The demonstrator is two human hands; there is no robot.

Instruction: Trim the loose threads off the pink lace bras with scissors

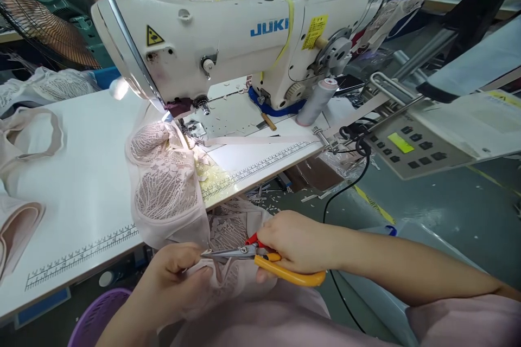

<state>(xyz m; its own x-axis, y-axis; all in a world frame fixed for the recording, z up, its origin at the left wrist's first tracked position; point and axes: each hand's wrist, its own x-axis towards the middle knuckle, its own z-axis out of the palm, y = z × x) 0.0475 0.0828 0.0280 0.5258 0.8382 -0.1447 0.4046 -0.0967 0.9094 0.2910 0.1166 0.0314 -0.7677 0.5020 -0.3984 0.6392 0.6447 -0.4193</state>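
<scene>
At the bottom centre of the frame, the left hand pinches a bunched edge of the pale pink lace cloth between thumb and fingers, while the right hand has its fingers wrapped around the handles of orange-and-red scissors. The blades look nearly together, their tips right by the left fingertips; whether any cloth lies between them I cannot tell. The lace cloth spreads over the table left of centre, its upper end by the foot of the sewing machine, with more lace below the table edge by the hands. The likeliest mishap is a nicked finger, since the points sit so near the pinch. A snip could also catch good lace, because the folds are crumpled and could hide a second layer. A hard tug might drag the upper end askew at the machine, or pull on the narrow strip beside it.
</scene>
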